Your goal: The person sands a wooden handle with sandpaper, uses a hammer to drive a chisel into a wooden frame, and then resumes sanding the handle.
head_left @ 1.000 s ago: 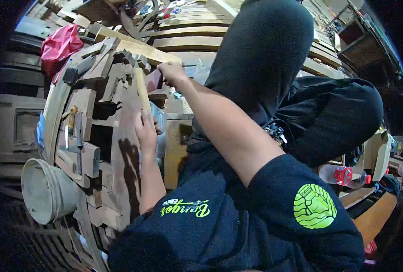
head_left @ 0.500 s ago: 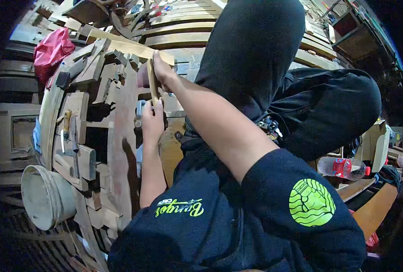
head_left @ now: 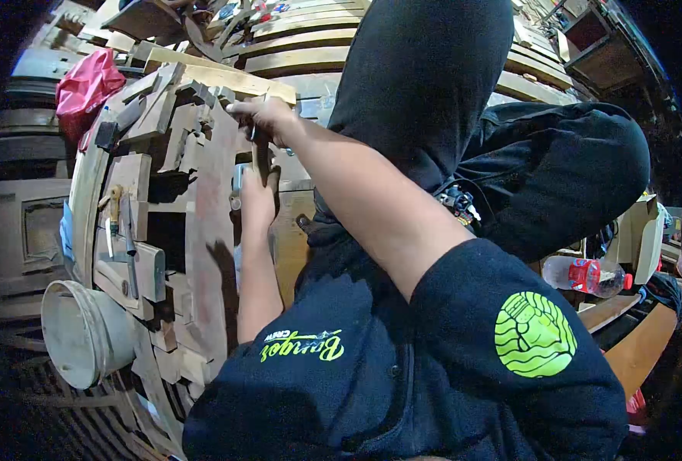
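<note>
My left hand (head_left: pixel 257 201) is closed around the lower end of a narrow wooden strip (head_left: pixel 260 160), which stands upright in the view. Higher up, my right hand (head_left: pixel 268 119) wraps over the upper part of the same strip, its fingers reaching to the left across it. Whatever else lies under those fingers is hidden. Left of both hands runs a long wooden board (head_left: pixel 212 207). A small blue object (head_left: pixel 238 177) sits beside the left hand, partly covered.
Wood offcuts (head_left: pixel 157 115) lie at left, with a wooden-handled knife (head_left: pixel 114 207) among them. A white bucket (head_left: pixel 87 334) stands at lower left, a pink bag (head_left: pixel 87 84) at upper left. A plastic bottle (head_left: pixel 587 276) lies at right. My bent leg (head_left: pixel 425 84) is beside the hands.
My right hand has turned over the strip, its fingers now pointing left. A dull reddish piece seen beside the strip earlier is now mostly covered. My left hand keeps its hold.
</note>
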Action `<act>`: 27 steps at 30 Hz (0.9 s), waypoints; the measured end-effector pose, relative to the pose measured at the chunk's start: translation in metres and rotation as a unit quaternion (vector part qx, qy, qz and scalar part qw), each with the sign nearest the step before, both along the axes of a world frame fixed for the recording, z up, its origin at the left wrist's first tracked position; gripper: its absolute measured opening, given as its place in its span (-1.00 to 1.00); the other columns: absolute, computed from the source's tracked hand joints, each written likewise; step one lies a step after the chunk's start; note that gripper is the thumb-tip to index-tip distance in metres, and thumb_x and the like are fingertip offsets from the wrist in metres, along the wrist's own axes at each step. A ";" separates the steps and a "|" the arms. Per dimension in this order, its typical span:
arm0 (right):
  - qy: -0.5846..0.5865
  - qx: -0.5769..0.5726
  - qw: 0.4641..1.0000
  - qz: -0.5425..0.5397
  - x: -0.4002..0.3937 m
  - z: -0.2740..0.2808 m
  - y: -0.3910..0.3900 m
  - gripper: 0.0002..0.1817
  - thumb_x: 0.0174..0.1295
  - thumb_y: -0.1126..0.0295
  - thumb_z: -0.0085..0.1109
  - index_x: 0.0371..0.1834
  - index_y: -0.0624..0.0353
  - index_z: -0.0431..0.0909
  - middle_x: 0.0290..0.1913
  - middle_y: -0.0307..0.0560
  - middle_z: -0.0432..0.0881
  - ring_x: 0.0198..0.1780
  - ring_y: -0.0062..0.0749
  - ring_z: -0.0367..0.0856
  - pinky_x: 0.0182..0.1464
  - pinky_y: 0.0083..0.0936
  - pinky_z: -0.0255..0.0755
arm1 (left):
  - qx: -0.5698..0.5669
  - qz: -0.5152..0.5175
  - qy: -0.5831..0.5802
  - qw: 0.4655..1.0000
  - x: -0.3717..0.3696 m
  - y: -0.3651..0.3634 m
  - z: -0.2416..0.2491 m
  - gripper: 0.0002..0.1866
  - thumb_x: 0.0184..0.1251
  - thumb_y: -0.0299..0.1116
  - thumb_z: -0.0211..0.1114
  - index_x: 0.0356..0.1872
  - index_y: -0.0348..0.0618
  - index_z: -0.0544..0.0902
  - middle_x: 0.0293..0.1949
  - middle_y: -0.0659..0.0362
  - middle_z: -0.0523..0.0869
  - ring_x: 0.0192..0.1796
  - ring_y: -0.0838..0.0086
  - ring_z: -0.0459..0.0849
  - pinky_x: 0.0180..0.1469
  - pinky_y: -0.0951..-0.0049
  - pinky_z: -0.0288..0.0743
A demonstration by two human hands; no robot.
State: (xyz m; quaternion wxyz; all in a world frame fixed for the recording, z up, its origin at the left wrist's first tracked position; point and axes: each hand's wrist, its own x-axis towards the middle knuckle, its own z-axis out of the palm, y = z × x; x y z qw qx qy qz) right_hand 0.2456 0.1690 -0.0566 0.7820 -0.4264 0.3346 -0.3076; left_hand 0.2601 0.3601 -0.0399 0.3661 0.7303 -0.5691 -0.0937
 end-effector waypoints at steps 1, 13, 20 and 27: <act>0.003 0.027 0.999 -0.016 -0.027 0.039 0.021 -0.76 -0.04 0.27 0.44 -0.50 0.12 0.56 -0.60 -0.20 0.52 -0.66 -0.54 0.44 -0.64 -0.57 0.34 | 0.046 0.095 -0.001 0.994 -0.002 -0.002 -0.001 -0.73 0.23 -0.39 0.24 -0.17 -0.35 0.43 -0.37 -0.04 0.65 -0.39 0.12 0.59 -0.29 0.19 0.43; 0.007 -0.029 0.998 0.048 -0.031 0.053 0.028 -0.92 0.11 0.40 0.17 -0.44 0.16 0.57 -0.59 -0.16 0.48 -0.65 -0.43 0.40 -0.59 -0.46 0.29 | 0.219 -0.089 0.744 0.626 0.008 -0.004 0.011 -0.76 0.35 -0.16 0.17 -0.37 -0.10 0.48 -0.69 0.35 0.38 -0.74 0.70 0.27 -0.72 0.60 0.18; 0.204 -0.028 0.963 -0.176 -0.046 0.067 0.034 -0.72 -0.10 0.29 0.29 -0.34 0.25 0.62 -0.44 -0.15 0.60 -0.59 -0.44 0.52 -0.51 -0.47 0.44 | 0.070 0.102 0.146 0.982 -0.018 -0.021 -0.021 -0.52 0.37 0.04 0.05 -0.32 -0.30 0.49 -0.42 -0.03 0.63 -0.35 0.12 0.60 -0.28 0.25 0.40; -0.100 0.088 0.988 0.077 -0.038 0.064 0.032 -0.86 0.13 0.41 0.18 -0.52 0.17 0.46 -0.65 -0.26 0.37 -0.69 -0.48 0.36 -0.61 -0.50 0.36 | 0.177 -0.200 0.752 0.603 0.011 0.006 0.032 -0.74 0.41 -0.13 0.10 -0.41 -0.04 0.38 -0.68 0.43 0.23 -0.74 0.72 0.12 -0.72 0.68 -0.03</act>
